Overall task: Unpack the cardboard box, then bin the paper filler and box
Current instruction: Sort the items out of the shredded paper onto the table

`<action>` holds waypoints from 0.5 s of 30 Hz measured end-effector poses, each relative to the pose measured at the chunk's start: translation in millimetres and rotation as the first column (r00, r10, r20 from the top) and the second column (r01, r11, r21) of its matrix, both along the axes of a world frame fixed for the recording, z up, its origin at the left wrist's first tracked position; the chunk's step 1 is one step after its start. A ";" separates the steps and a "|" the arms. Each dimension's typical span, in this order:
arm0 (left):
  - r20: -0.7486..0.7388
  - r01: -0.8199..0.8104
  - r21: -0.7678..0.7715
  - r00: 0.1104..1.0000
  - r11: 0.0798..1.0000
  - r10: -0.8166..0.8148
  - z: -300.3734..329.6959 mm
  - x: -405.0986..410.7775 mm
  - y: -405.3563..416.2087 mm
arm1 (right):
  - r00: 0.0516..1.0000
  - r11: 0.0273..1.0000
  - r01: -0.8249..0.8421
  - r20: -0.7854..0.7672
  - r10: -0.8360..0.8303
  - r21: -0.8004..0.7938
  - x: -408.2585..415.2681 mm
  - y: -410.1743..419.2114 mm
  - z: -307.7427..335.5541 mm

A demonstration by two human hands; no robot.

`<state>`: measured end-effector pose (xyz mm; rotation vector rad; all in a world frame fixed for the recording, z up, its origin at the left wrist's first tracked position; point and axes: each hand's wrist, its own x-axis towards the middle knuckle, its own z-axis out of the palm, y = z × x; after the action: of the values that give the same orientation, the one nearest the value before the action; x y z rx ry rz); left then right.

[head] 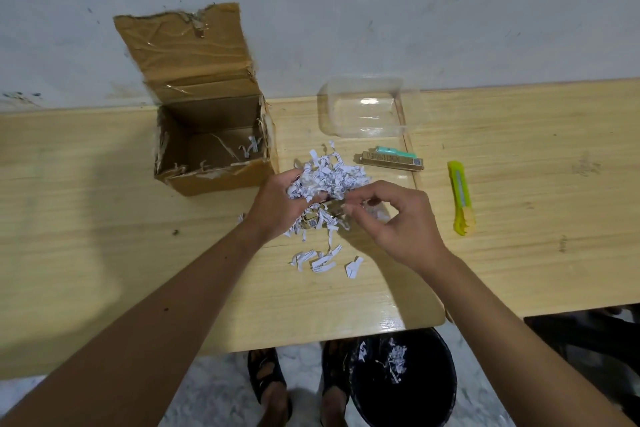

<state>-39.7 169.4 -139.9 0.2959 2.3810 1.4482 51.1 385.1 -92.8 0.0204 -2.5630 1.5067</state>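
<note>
Gathering paper filler at frame centre, I've got my left hand clutching a wad and my right hand pinching strips, cardboard box nearly empty at upper left, so next calls for the bin at bottom.

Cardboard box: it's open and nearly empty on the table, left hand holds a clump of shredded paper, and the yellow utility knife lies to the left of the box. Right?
Not quite. The head view shows the yellow utility knife lying to the right of the cardboard box, past the hands. The rest holds: the box is open and nearly empty, and the left hand holds the shredded paper.
</note>
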 end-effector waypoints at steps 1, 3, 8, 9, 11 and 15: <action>0.002 -0.005 -0.002 1.000 1.000 0.005 -1.3 -0.5 -0.5 | 1.000 0.999 -0.028 -0.009 0.028 0.022 -2.2 -0.4 -0.8; 0.004 -0.015 -0.006 1.000 1.000 0.015 -2.8 -1.6 -1.0 | 0.995 0.992 -0.095 -0.018 0.097 0.087 -8.1 0.9 -3.3; 0.013 -0.010 -0.010 1.000 1.000 0.010 -2.8 -3.0 0.3 | 0.971 0.934 -0.239 0.052 0.234 0.265 -24.1 9.6 -16.7; 0.022 -0.002 -0.025 1.000 1.000 0.003 -3.0 -3.4 0.6 | 0.969 0.924 -0.247 0.069 0.237 0.291 -26.1 11.6 -19.1; 0.032 0.006 -0.072 0.999 0.997 -0.004 -4.5 -3.9 -0.1 | 0.967 0.906 -0.253 0.097 0.234 0.340 -29.2 15.2 -22.7; 0.046 0.016 -0.114 0.999 0.993 -0.011 -6.0 -2.9 -1.1 | 0.953 0.864 -0.301 0.156 0.259 0.403 -34.1 18.6 -27.8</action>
<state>-42.6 168.3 -145.9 0.2470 2.4092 1.2921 17.0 403.7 -120.6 0.4027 -3.0232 1.0077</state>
